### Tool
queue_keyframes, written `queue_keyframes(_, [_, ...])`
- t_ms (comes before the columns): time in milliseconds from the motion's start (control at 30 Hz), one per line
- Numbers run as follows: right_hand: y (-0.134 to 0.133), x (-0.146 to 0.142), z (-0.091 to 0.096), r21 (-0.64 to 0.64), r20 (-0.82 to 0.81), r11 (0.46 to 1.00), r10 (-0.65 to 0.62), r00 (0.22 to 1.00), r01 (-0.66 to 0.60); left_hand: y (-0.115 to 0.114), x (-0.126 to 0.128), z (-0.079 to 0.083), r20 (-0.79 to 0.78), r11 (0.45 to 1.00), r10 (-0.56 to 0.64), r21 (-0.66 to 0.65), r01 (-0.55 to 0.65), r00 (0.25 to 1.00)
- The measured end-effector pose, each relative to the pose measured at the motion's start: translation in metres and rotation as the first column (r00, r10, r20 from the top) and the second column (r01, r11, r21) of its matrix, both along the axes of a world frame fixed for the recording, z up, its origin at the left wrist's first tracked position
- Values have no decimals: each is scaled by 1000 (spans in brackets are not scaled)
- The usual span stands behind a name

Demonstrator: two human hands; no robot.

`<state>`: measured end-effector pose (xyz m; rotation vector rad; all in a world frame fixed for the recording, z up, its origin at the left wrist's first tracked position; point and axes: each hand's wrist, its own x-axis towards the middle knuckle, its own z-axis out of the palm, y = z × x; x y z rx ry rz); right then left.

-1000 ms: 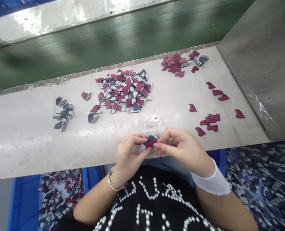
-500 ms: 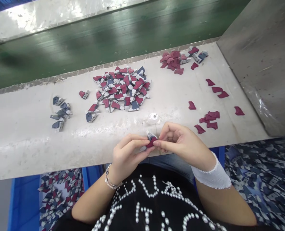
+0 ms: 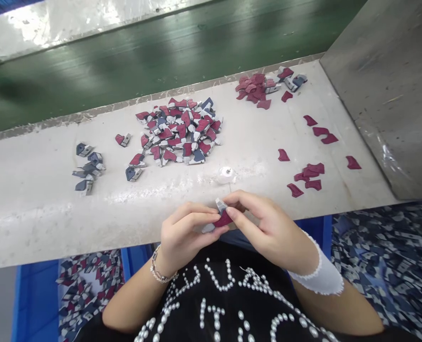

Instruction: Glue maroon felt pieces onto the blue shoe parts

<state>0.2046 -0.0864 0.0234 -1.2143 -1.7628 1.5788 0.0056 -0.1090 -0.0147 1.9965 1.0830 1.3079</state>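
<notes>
now, fabric piece tipped up, pinched by left hand, right hand

The person's right hand is dropping lower toward the table's front edge, and the fingers are turning the red-and-grey fabric piece, its pale tip now pointing upward, no longer showing the navy panel on top.

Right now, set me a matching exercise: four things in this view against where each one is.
Things:
1. red-and-grey piece
2. bracelet
3. white mesh cuff
4. loose red pieces

Places:
A. around the right wrist
B. on the right side of the bench
C. between the left hand and right hand
D. around the left wrist

Pairs: 1-C, 2-D, 3-A, 4-B
</notes>
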Motion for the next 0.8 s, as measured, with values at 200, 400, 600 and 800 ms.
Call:
queue_keyframes(200, [-6,-6,0,195,94,981,-40,995,21,-5,9,-10,136,993,115,-57,-108,984])
queue_keyframes(400, [-4,4,7,246,126,968,20,992,-51,-12,12,-13,185,981,131,-165,-100,974])
queue_keyframes(600, [-3,3,18,201,142,970,111,984,-138,-14,5,-14,187,987,130,-119,-109,974])
queue_keyframes(800, [-2,4,15,287,90,937,180,979,-199,-22,6,-17,223,989,117,-119,-92,968])
